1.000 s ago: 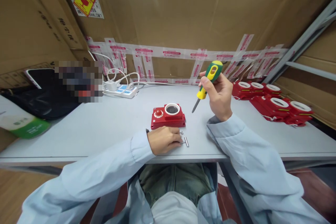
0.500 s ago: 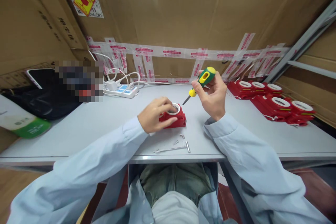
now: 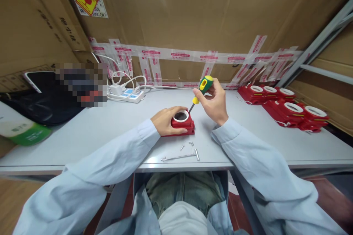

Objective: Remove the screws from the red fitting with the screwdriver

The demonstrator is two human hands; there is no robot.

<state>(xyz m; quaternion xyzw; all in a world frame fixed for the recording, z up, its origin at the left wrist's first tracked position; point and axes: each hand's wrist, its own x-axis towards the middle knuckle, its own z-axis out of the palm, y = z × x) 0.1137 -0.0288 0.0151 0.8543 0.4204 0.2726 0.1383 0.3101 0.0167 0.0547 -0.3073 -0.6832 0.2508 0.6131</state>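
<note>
A red device (image 3: 184, 124) with a white ring around a dark round opening sits on the grey table (image 3: 91, 132). My left hand (image 3: 166, 120) lies over its left half, holding it down. My right hand (image 3: 214, 102) grips a green and yellow screwdriver (image 3: 200, 90), tilted so its tip touches the upper right corner of the device. Two small screws (image 3: 186, 145) and a thin metal T-shaped tool (image 3: 180, 155) lie on the table just in front of the device.
Several more red devices (image 3: 284, 107) are stacked at the right. A white power strip with a charger and cables (image 3: 125, 93) lies at the back left, next to a black bag (image 3: 44, 106) and a green and white package (image 3: 22, 128). Cardboard walls surround the table.
My left hand moved from the table's front edge up onto the red device. My right hand lowered the screwdriver leftward until its tip reached the device.
</note>
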